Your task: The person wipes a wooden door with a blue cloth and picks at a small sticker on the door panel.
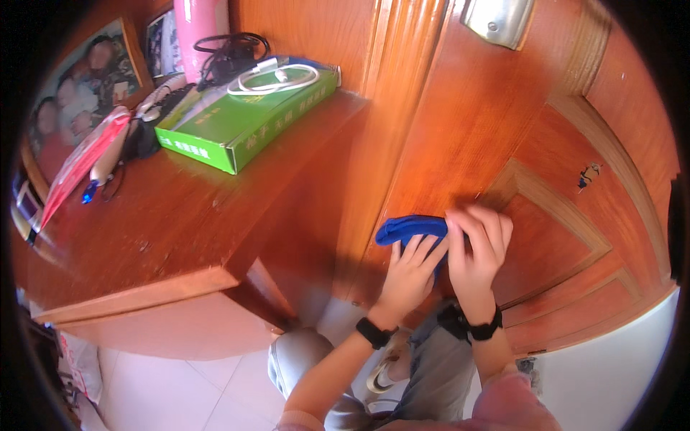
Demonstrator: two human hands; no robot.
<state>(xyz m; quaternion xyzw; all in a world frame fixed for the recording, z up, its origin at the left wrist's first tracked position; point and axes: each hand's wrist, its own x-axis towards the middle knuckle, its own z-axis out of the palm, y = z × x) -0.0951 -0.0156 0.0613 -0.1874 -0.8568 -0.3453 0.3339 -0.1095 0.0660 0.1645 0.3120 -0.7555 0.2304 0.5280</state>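
Observation:
A folded piece of dark blue cloth (412,225) is held up in front of a brown wooden door (458,134). My left hand (409,277) has its fingers on the near side of the cloth, with the thumb side hidden. At the cloth's right end, my right hand (477,245) pinches the edge between thumb and fingers; it looks slightly blurred. Part of the cloth hangs down between the two hands. Each wrist wears a black band.
To the left stands a wooden cabinet (178,231). On its top lie a green box (237,118) with a coiled white cable (272,81), a black cable (232,51), a red hand fan (86,161) and framed photos. A metal lock plate (498,19) is on the door.

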